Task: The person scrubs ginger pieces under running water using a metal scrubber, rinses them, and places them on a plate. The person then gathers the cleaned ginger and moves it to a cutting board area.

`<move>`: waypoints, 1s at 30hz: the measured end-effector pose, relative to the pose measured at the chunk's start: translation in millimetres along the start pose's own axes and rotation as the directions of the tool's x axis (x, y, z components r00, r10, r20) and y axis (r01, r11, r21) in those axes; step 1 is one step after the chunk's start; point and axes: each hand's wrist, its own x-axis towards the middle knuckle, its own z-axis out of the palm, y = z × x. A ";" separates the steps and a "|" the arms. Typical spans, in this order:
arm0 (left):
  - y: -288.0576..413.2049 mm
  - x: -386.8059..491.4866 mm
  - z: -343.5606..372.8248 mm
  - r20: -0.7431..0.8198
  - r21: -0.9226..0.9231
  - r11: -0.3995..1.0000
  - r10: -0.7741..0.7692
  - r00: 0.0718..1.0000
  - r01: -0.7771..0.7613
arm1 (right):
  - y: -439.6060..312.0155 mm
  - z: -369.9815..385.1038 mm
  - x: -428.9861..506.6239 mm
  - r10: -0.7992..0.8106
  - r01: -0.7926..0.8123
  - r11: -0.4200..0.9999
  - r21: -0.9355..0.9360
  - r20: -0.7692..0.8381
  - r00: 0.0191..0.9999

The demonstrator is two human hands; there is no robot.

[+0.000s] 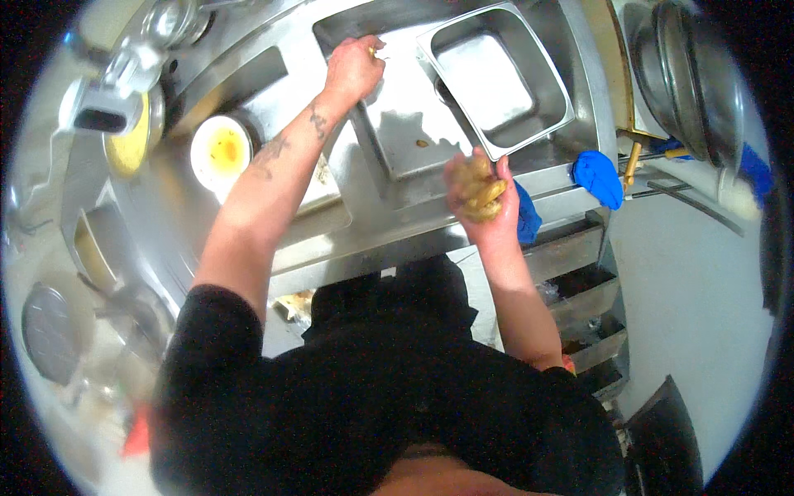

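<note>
My left hand [356, 69] is over the back left of a stainless steel sink basin [397, 158], its fingers curled. A small yellow bit shows at the fingers; whether it is held is unclear. In my right hand [505, 217], palm up at the basin's front edge, lies a clump of yellow-brown food pieces [487, 195], partly blurred. Just beyond that hand, a rectangular steel pan [539, 68] sits tilted in the basin. One small brown scrap [422, 143] lies on the basin floor.
On the left, a white bowl [201, 155] contains yellow liquid with dark bits. A blue cloth [597, 178] rests on the sink's right rim, and another blue cloth [528, 217] hangs behind my right hand. Large round metal pans [676, 80] stand at the far right.
</note>
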 end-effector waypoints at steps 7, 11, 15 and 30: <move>-37.2 83.1 75.9 0.245 0.429 0.900 -0.204 0.948 0.082 | -0.1 -6.9 -12.1 0.061 -0.066 0.996 0.057 0.082 0.995; -57.5 94.8 108.3 0.300 0.524 0.842 -0.322 0.898 0.126 | -2.6 -10.0 -16.4 0.078 -0.085 0.993 0.079 0.094 0.993; -72.2 103.4 132.6 0.282 0.547 0.823 -0.357 0.890 0.156 | -2.6 -16.4 -19.2 0.068 -0.070 0.997 0.020 0.083 0.994; 61.4 -69.8 134.3 0.862 0.203 0.882 0.045 0.504 -0.426 | -10.9 -9.8 -20.4 0.097 -0.099 0.987 0.126 0.026 0.995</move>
